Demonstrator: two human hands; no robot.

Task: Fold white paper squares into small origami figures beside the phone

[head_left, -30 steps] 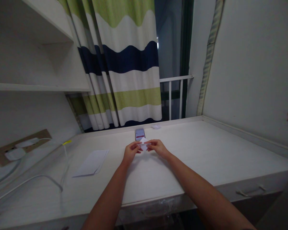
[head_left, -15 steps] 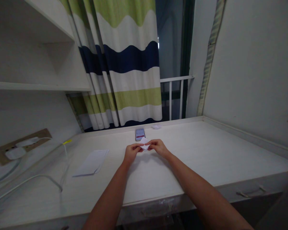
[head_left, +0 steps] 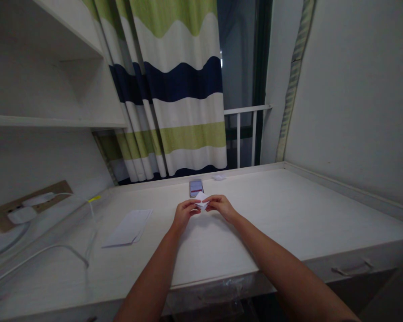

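A small piece of folded white paper (head_left: 201, 197) is held just above the desk, its upper corner pointing away from me. My left hand (head_left: 185, 213) pinches its left side between thumb and fingers. On the opposite side, my right hand (head_left: 221, 207) grips the paper the same way. Right behind the paper lies a phone (head_left: 196, 185) with its screen lit, its lower edge partly covered by the paper. Fine details of the folds are too small to make out.
White paper sheets (head_left: 129, 228) lie on the desk (head_left: 289, 210) at the left. Another small white paper piece (head_left: 219, 177) rests at the back edge. Plugs and a white cable (head_left: 63, 246) run along the left. A striped curtain (head_left: 184, 112) hangs behind.
The paper's lower part has shifted slightly between my fingertips, its front layers now looking less flat. Both hands stay in nearly the same place.
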